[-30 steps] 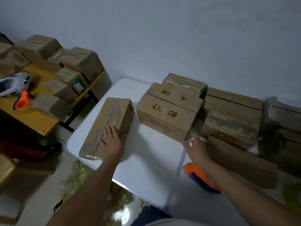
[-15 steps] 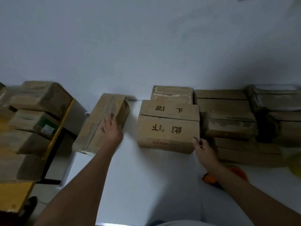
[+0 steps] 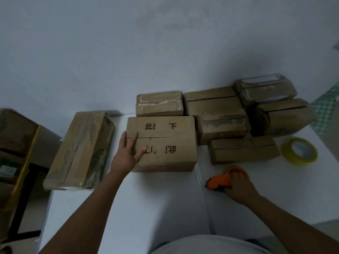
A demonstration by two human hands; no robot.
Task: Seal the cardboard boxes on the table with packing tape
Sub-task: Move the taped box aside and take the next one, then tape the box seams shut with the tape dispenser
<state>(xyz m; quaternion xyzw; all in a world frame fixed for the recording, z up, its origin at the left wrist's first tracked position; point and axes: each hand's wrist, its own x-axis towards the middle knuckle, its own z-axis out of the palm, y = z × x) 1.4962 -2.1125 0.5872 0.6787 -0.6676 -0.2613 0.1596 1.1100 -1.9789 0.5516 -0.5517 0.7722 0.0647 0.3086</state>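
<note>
1. On the white table, mid-surface, my left hand has moved from the taped box to the printed cardboard box, fingers spread flat.
2. My right hand now grips the orange tape dispenser.
3. Beside it, a glossy yellow tape roll.

Dim bluish light, soft shadows, slight blur, wide-angle edge distortion

Bare forearms — no sleeves — light grey shirt.

Black characters are printed upside down on top of the printed box: "下" reads clearly at its two o'clock corner; the others stay unclear.
</note>
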